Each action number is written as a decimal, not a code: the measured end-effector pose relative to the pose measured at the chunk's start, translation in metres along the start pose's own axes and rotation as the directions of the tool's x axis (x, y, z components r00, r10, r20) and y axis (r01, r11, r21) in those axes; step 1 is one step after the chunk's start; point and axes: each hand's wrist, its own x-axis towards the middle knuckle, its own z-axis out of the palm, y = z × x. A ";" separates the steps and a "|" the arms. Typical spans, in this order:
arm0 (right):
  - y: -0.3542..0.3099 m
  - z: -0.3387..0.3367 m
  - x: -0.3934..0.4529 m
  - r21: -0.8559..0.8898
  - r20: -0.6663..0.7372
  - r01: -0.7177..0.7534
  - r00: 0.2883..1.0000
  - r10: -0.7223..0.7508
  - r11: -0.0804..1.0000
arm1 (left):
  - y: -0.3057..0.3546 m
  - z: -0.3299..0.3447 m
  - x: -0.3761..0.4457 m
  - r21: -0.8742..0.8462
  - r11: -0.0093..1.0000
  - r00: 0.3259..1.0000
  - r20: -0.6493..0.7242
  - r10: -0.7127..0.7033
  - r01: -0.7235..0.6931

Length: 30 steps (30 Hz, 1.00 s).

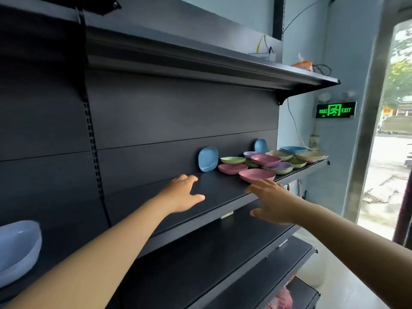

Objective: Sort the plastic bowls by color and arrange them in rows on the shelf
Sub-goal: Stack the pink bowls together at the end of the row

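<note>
Several plastic bowls in pink, green, purple, cream and blue lie mixed at the right end of the dark shelf (218,186). The nearest pink bowl (256,175) sits by the shelf's front edge. One blue bowl (208,159) leans upright against the back panel, and a second blue bowl (260,145) leans further right. My left hand (181,195) hovers over the bare shelf left of the bowls, fingers spread, holding nothing. My right hand (273,200) reaches toward the shelf's front edge just below the nearest pink bowl, fingers straight, holding nothing.
A stack of pale blue bowls (17,248) sits at the far left. A higher shelf (200,63) overhangs the working shelf, and lower dark shelves (223,264) jut out beneath. A green exit sign (335,110) and a doorway lie to the right.
</note>
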 end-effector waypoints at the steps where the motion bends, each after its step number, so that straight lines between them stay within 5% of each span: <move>1: 0.014 0.004 0.004 0.002 0.003 -0.017 1.000 0.017 1.000 | 0.006 0.005 0.014 -0.011 1.000 1.000 0.004 0.001 -0.001; 16: 0.230 0.052 0.146 0.161 -0.041 -0.117 0.991 0.125 0.980 | 0.068 0.097 0.291 -0.200 0.970 0.967 0.238 -0.088 0.137; 20: 0.279 0.066 0.178 0.262 -0.030 -0.151 0.986 0.164 0.953 | 0.077 0.129 0.334 -0.254 0.934 0.930 0.330 -0.162 0.253; 30: 0.400 0.113 0.304 0.357 0.039 -0.229 0.972 0.231 0.906 | 0.091 0.177 0.394 -0.248 0.868 0.886 0.300 -0.353 0.430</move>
